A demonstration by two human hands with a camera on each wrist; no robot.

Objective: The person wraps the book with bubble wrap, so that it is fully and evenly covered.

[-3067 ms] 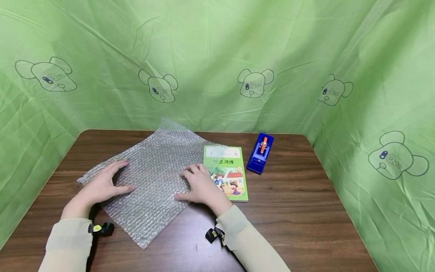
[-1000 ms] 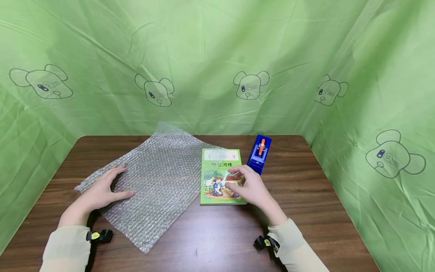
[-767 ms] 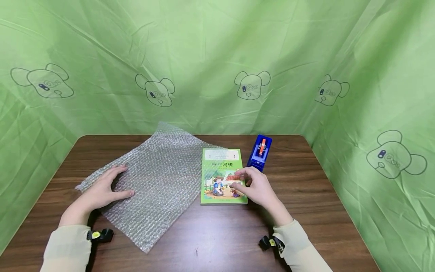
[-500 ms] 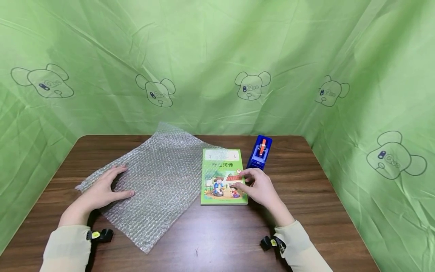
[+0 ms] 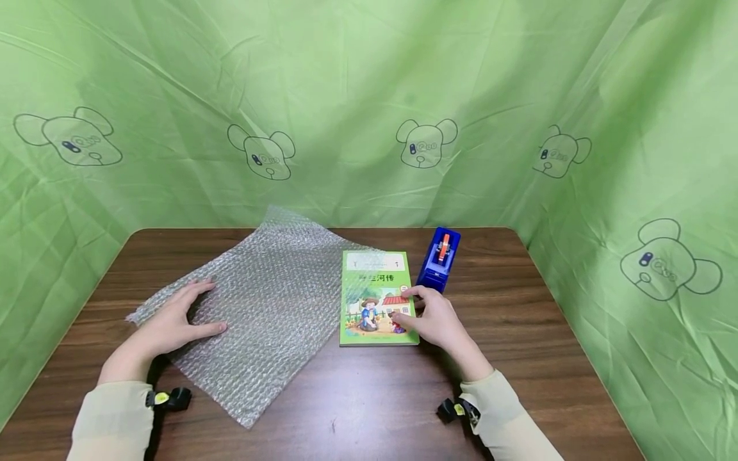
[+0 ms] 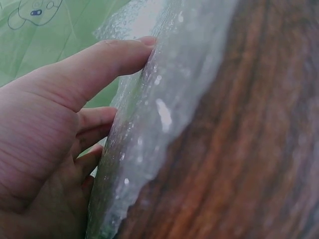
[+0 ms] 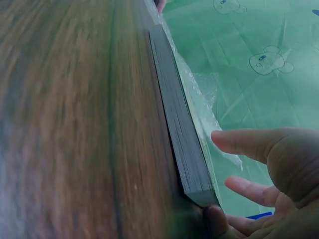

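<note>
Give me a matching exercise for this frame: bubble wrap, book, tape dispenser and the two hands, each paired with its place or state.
Things:
1. bubble wrap sheet
2. book
3. tape dispenser
4. right hand

Places or states:
A. blue, standing just right of the book
B. at the book's right edge
C. spread flat, left hand resting on it
D. green cover, lying between sheet and dispenser

Pairs: 1-C, 2-D, 3-A, 4-B

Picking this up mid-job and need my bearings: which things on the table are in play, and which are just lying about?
In play:
- bubble wrap, with the left hand flat on it
- book, with the right hand at its right edge, thumb at the corner

Lying about:
- tape dispenser, untouched beyond the book
- green cloth hung behind the table
</note>
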